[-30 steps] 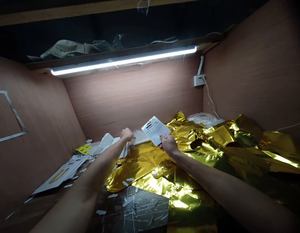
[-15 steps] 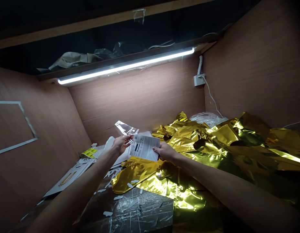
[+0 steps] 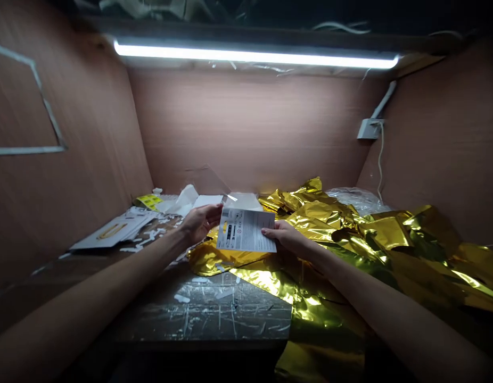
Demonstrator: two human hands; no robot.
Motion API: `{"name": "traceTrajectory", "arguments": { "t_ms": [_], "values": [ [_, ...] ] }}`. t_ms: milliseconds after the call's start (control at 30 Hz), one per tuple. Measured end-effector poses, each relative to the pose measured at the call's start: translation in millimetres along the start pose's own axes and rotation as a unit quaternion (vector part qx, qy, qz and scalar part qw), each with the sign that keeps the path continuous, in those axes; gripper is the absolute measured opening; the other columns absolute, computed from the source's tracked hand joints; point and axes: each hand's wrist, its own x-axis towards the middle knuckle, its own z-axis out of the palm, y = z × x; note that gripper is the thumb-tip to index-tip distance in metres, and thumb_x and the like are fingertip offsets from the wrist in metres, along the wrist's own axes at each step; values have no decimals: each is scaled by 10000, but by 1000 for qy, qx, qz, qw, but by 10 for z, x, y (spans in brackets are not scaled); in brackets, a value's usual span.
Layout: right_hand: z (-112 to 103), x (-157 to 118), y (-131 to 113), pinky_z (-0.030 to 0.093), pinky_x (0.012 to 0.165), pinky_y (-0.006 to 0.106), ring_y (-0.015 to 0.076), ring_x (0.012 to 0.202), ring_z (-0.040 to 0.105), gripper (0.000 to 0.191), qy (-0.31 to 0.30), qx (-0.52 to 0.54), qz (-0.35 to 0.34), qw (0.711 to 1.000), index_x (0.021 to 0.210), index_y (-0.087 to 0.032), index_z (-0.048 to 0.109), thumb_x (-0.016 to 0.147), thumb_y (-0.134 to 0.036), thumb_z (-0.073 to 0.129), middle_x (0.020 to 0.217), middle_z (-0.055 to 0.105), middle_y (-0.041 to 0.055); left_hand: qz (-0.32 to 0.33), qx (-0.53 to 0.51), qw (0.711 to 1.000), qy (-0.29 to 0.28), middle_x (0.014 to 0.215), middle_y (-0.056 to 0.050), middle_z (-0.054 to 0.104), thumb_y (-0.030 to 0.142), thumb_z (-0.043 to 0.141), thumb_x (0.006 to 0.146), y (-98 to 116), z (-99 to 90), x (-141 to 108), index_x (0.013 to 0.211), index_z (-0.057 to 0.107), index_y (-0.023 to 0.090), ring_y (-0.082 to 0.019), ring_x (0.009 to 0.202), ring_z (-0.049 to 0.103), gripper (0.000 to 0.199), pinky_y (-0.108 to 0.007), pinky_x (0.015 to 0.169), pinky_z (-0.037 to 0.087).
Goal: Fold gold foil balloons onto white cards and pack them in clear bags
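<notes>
A white printed instruction card (image 3: 246,230) is held up between my hands, its text and small pictures facing me. My left hand (image 3: 200,223) pinches its left edge, and my right hand (image 3: 284,238) grips its lower right corner. A faint clear plastic sleeve (image 3: 206,181) rises behind the card and seems to touch its top left corner, though the link is hard to see. Crumpled gold foil (image 3: 246,276) lies directly below both hands.
More gold foil (image 3: 374,234) is heaped to the right, with a clear plastic bag (image 3: 354,199) behind it. White paper scraps, a yellow label sheet (image 3: 148,201) and a printed white card (image 3: 111,234) lie left on the scratched dark tabletop (image 3: 202,314). Laminate walls enclose three sides.
The head view has turned level and now shows more of the table. The card has moved slightly lower between my hands, and the clear sleeve appears fainter and larger behind it.
</notes>
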Motion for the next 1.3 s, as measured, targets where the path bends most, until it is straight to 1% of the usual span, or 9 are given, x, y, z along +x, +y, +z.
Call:
{"name": "traceTrajectory", "arguments": {
  "t_ms": [133,233,367,567,767,933,1067,1167,1300],
  "values": [
    [-94,28,22,383,469,218,104,510,495,347,20,42,31,998,727,-143,636,650,-427,820,601,581,-4,16,14,999,28,885,-144,791,78,676,876,40,36,-35,890,752,74,-202,753,762,77,-320,751,619],
    [-153,46,51,411,478,228,113,522,521,271,49,53,15,997,711,-136,648,648,-355,793,613,591,1,24,24,999,41,857,-129,789,87,684,886,55,41,-57,886,755,80,-211,741,764,72,-343,739,631],
    [-133,35,56,437,483,242,126,525,547,242,59,69,0,996,709,-131,656,636,-328,777,622,612,16,-5,35,999,31,888,-134,793,101,687,898,41,63,-93,886,760,77,-205,760,765,78,-328,742,632],
    [-41,25,27,420,475,236,117,517,526,283,72,74,-15,995,721,-133,656,635,-367,791,616,601,9,-40,43,998,-19,942,-166,797,123,608,962,-36,162,-171,948,765,81,-200,770,764,163,-287,713,607],
    [-131,65,47,402,427,238,119,477,500,283,132,32,-50,989,697,-169,608,713,-409,758,578,577,2,-69,13,996,-58,1007,-180,789,194,495,1035,-76,217,-233,1014,744,79,-211,832,764,275,-318,756,617],
    [-153,55,12,439,354,264,135,404,506,318,144,14,-72,987,676,-190,566,766,-447,731,522,552,-12,-80,-8,995,-65,1049,-205,778,233,452,1058,-64,211,-228,1093,717,61,-224,879,768,318,-334,786,625],
    [-123,39,-5,355,264,242,121,320,456,357,171,-4,-114,979,704,-205,531,786,-480,745,461,499,-50,-85,-5,994,-64,1093,-221,767,261,425,1068,-72,166,-188,1112,712,55,-236,919,768,356,-319,775,630],
    [-85,18,-9,352,255,234,116,313,456,376,186,-23,-138,973,744,-210,528,810,-514,739,466,500,-58,-85,-9,995,-59,1105,-222,765,279,433,1065,-93,145,-166,1100,719,62,-238,937,768,361,-298,764,632],
    [-25,-18,-22,359,253,242,132,321,491,379,175,-38,-150,972,784,-217,526,852,-547,700,487,533,-45,-76,-35,995,-60,1105,-209,768,267,450,1057,-119,170,-181,1117,721,82,-247,958,765,333,-345,822,640]
  ]
}}
